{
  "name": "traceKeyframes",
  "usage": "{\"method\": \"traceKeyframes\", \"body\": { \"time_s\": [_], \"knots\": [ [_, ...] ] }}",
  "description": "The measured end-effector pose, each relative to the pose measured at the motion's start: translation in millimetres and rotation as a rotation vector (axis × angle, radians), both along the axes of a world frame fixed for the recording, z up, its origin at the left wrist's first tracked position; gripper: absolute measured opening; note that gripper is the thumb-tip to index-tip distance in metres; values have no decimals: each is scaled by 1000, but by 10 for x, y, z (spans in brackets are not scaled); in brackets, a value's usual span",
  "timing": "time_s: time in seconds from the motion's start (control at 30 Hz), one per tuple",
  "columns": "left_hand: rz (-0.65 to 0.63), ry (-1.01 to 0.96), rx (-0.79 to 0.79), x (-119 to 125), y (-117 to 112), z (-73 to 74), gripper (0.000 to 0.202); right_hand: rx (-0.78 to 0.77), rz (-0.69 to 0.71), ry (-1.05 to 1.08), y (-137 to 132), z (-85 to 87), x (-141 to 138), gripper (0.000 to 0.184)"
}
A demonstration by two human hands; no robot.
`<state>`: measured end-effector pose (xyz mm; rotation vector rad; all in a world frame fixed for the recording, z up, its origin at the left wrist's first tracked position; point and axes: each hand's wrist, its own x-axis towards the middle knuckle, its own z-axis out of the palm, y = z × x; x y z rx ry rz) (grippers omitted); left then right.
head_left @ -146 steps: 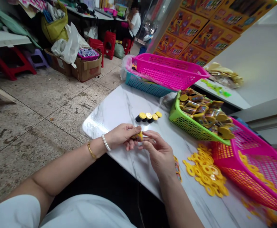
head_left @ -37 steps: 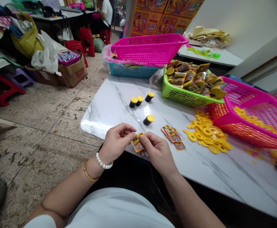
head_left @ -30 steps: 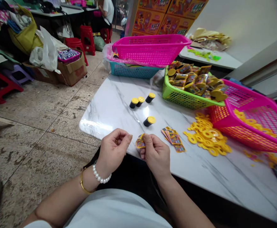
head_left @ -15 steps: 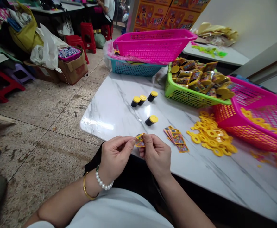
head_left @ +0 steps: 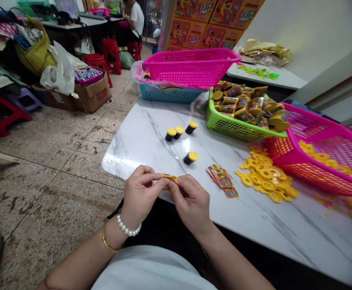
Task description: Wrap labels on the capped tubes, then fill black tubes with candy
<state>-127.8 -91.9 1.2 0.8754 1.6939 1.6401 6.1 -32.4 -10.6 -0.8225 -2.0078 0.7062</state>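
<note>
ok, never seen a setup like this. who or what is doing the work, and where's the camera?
No machine: these are a person's bare left hand and right hand, seen from a head-worn camera looking forward and down. Both hands pinch a small yellow slip. On the white table: four black pots with yellow lids, a fanned stack of printed slips and a heap of yellow rings. Nearby, a green basket is piled with wrapped pieces; a pink basket holds more rings.

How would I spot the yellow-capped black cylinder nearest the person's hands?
Find the white marble-patterned table, then the bare left hand and bare right hand at its near edge. Just beyond them is the black cylinder with a round yellow cap. Three similar cylinders cluster farther back; this one sits apart, nearer the hands.
</note>
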Motion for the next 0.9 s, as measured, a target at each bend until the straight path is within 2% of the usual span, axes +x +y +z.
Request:
{"method": "traceKeyframes", "body": {
  "time_s": [0.13,0.23,0.3,0.37,0.43,0.47,0.53,0.6,0.67,0.77,0.9],
  "knots": [
    [-71,-141,-95,-61,29,87,12,63,45,-103,28,70,-10,21],
    [-135,-245,-152,-126,72,138,18,70,113,-193,170,167,42,23],
    [-176,-313,-147,-189,120,156,22,108,100,-224,362,250,112,21],
    [-209,-421,-141,-263,195,167,24,219,17,-276,620,323,197,19],
    [-262,-551,-136,-338,300,173,25,307,-30,-383,887,363,273,26],
    [-282,-611,-132,-371,362,176,25,301,-16,-442,1002,369,301,29],
    [-299,-702,-135,-422,493,183,21,184,48,-515,1160,358,332,27],
    [-291,-785,-151,-449,617,189,12,-17,77,-449,1212,330,333,26],
    [-302,-870,-167,-452,718,194,6,-266,82,-247,1189,297,318,31],
    [-332,-962,-171,-427,814,189,8,-595,138,128,1116,256,287,38],
    [-319,-1000,-160,-385,869,167,9,-753,184,378,1073,226,238,39]
  ]
}}
